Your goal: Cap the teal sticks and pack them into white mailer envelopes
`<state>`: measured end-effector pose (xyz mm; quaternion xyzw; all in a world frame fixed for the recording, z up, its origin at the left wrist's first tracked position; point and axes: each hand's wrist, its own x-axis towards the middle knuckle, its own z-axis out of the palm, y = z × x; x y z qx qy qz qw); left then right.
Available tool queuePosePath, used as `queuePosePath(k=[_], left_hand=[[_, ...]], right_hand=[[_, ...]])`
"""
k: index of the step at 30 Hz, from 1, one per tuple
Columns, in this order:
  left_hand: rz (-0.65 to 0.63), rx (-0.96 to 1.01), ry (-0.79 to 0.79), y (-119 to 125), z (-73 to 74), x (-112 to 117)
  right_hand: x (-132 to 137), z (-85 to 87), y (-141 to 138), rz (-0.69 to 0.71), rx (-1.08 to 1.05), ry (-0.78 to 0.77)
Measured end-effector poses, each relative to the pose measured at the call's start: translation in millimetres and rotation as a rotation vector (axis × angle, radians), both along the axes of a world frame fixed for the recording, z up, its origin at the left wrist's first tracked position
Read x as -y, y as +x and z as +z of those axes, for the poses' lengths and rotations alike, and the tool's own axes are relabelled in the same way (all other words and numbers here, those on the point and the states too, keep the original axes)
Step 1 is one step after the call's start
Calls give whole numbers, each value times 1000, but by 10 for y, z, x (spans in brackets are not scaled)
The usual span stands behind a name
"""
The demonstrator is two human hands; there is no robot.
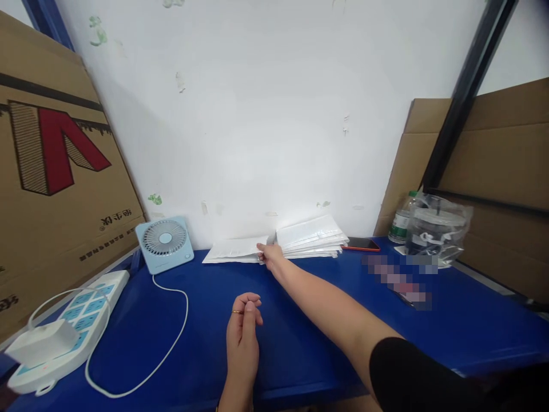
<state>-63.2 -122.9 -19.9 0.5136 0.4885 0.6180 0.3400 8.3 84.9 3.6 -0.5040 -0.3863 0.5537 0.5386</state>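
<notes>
1. Your white mailers (311, 234) lie piled at the back of the blue table (317, 343), by the wall (274, 114); none is lifted clear, so handling looks barely begun
2. Your right hand (271, 255) touches them mid-pile; whether it pinches one, I cannot tell
3. Your left hand (244, 325) hangs nearer you, loosely curled, empty
4. Left sits the desk fan (165, 243); right, a phone (363, 244)

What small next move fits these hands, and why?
Probably drawing one of the white packets toward the left hand: the right hand touches them, while the left looks empty, nearer the camera above the blue table.
</notes>
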Motion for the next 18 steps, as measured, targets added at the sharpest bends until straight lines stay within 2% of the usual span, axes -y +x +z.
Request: queuePosePath(k=[2, 4, 7, 8, 10, 11, 13, 14, 15, 18], left_hand=[[-18, -17, -11, -7, -8, -2], [-32, -31, -20, -8, -21, -9], [-44, -49, -20, -1, -38, -24], [-47, -56, -19, 3, -41, -29], [-59, -76, -22, 12, -39, -34], [-65, -87, -24, 18, -34, -35], [-70, -115, -34, 31, -17, -34], [-70, -129, -40, 37, -9, -33], [-67, -141, -46, 42, -4, -33], [-43, -192, -49, 50, -9, -49]], right_hand=[[-19, -72, -19, 21, 47, -2], [17, -94, 94, 51, 104, 27], [105, 15, 549, 39, 213, 136], [124, 90, 772, -20, 273, 209], [123, 265, 1273, -316, 646, 506], [100, 350, 1526, -476, 794, 538], [22, 474, 1964, -709, 982, 351], [-25, 508, 2128, -715, 1037, 243], [-71, 525, 2248, -663, 1080, 182], [-154, 542, 2352, -573, 1104, 192]])
